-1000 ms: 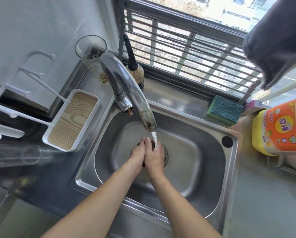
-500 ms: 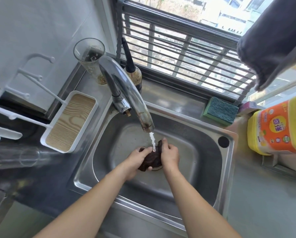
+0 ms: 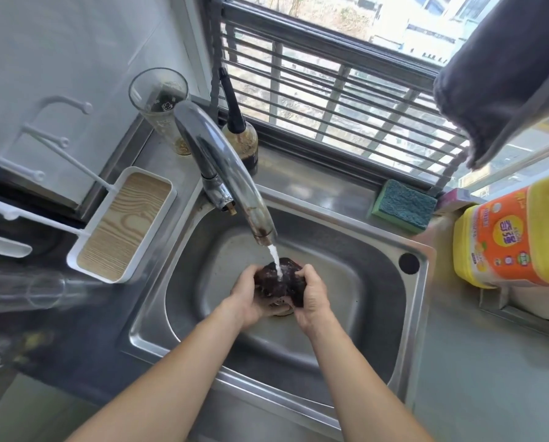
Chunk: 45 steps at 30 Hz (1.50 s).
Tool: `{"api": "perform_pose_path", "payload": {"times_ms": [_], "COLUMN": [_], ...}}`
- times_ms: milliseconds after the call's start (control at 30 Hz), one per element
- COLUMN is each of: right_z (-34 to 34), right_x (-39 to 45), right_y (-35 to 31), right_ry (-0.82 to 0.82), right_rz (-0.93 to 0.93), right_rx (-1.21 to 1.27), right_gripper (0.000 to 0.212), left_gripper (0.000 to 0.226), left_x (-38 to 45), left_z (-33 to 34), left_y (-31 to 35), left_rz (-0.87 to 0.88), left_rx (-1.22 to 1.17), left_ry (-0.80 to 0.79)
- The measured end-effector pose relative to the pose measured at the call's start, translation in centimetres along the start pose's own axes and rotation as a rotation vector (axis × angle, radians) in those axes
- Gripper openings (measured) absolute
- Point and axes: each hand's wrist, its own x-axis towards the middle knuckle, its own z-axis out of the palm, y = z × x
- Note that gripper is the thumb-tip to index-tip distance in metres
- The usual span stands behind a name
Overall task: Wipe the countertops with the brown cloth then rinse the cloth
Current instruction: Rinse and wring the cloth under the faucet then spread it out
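The brown cloth is bunched into a wet dark wad over the drain of the steel sink. My left hand grips its left side and my right hand grips its right side. Water runs from the chrome tap straight onto the top of the cloth. The lower part of the cloth is hidden between my palms.
A green sponge lies on the ledge behind the sink. A yellow detergent jug stands at the right. A white tray with a wood base, a glass and a dark bottle sit at the left and back. A grey towel hangs top right.
My hands have parted from a pressed-together grip, so the cloth now shows between them, held higher under the running water.
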Motion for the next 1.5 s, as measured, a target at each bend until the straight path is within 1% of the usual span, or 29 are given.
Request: {"api": "perform_pose_path", "payload": {"times_ms": [33,67,167,267,333,367,433,467,500,533,567,600,667,700,767,800,833,900,933,1033,1100,1167,1200,1233,1300,1333,1400,1467,1500], "right_z": [-0.1,-0.2,-0.6,-0.8,-0.6,-0.4,-0.2,-0.2,-0.2,-0.2,-0.1,-0.1,0.0,0.2,0.7,0.9,1.0,1.3,1.2,1.0,1.0,1.1,1.0,0.9,0.8,0.7,0.8,1.1,1.3], "right_x": [-0.1,0.1,0.4,0.5,0.1,-0.2,-0.4,-0.5,-0.4,-0.4,-0.4,-0.3,-0.1,0.0,-0.1,-0.3,-0.6,-0.4,0.0,0.4,0.0,-0.3,-0.2,-0.1,-0.2,-0.4,-1.0,-1.3,-1.2], "right_y": [-0.2,-0.2,-0.3,-0.3,-0.5,-0.5,-0.3,-0.2,0.0,0.2,0.2,0.3,0.4,0.8,1.5,1.7,1.9,1.9,1.8,1.0,0.4,0.0,0.0,0.2,1.2,1.9,3.2,4.0,4.1], "right_ry": [0.039,0.079,0.170,0.217,0.169,0.106,-0.035,-0.078,-0.095,-0.063,0.000,0.081,0.179,0.146,-0.016,-0.074,-0.094,-0.019,0.036,0.152,0.161,0.144,0.124,0.109,0.110,0.127,0.151,0.161,0.180], "right_rz": [-0.033,-0.069,-0.146,-0.195,-0.228,-0.239,-0.253,-0.289,-0.350,-0.400,-0.422,-0.417,-0.348,-0.274,-0.132,-0.110,-0.114,-0.167,-0.190,-0.295,-0.381,-0.461,-0.485,-0.505,-0.535,-0.570,-0.658,-0.629,-0.597], "right_rx": [-0.032,-0.064,-0.118,-0.090,-0.070,-0.062,-0.147,-0.233,-0.300,-0.324,-0.285,-0.212,-0.019,0.055,0.082,0.000,-0.117,-0.321,-0.410,-0.664,-0.625,-0.538,-0.507,-0.503,-0.552,-0.605,-0.729,-0.730,-0.696], "right_gripper": [0.018,0.016,0.025,0.026,0.028,0.031,0.044,0.047,0.047,0.045,0.042,0.040,0.039,0.043,0.050,0.045,0.035,0.018,0.016,0.023,0.019,0.018,0.020,0.024,0.031,0.029,0.022,0.028,0.032], "left_gripper": [0.038,0.036,0.023,0.025,0.024,0.027,0.049,0.055,0.053,0.042,0.030,0.025,0.027,0.028,0.029,0.030,0.030,0.029,0.030,0.032,0.031,0.031,0.035,0.039,0.045,0.046,0.042,0.032,0.029], "left_x": [0.0,0.1,0.5,0.7,0.6,0.6,0.8,0.9,0.8,0.9,1.1,1.3,1.4,1.3,0.8,0.5,0.4,0.3,0.4,0.5,0.2,0.0,-0.2,-0.2,0.1,0.1,0.5,1.1,1.1], "left_z": [0.1,0.3,0.4,0.1,-0.1,-0.3,-0.7,-0.8,-0.7,-0.7,-0.7,-0.7,-0.6,-0.4,0.0,0.3,0.5,0.6,0.5,-0.2,-0.9,-1.4,-1.5,-1.5,-0.9,-0.5,0.5,1.1,1.5], "left_y": [0.1,0.1,0.0,-0.5,-0.6,-0.7,-0.8,-0.8,-0.9,-0.9,-1.0,-1.0,-0.6,-0.4,-0.6,-0.7,-0.9,-1.1,-1.2,-1.3,-1.4,-1.3,-1.0,-0.9,-0.7,-0.7,-0.7,-0.9,-1.1], "left_rz": [0.016,0.047,0.143,0.169,0.119,0.059,-0.065,-0.079,-0.053,0.002,0.075,0.158,0.272,0.303,0.317,0.328,0.355,0.417,0.445,0.478,0.364,0.158,0.070,0.023,0.008,0.024,0.138,0.269,0.289], "left_rx": [0.004,0.030,0.161,0.256,0.304,0.283,0.118,0.077,0.084,0.097,0.080,0.029,-0.150,-0.213,-0.229,-0.190,-0.146,-0.020,0.054,0.242,0.290,0.239,0.223,0.224,0.187,0.179,0.219,0.288,0.275], "left_ry": [-0.014,-0.002,0.077,0.022,-0.019,-0.031,-0.065,-0.078,-0.075,-0.038,0.011,0.065,0.096,0.083,0.030,0.010,0.001,0.023,0.044,0.095,0.106,0.053,0.015,0.002,0.042,0.058,0.091,0.121,0.130]}}
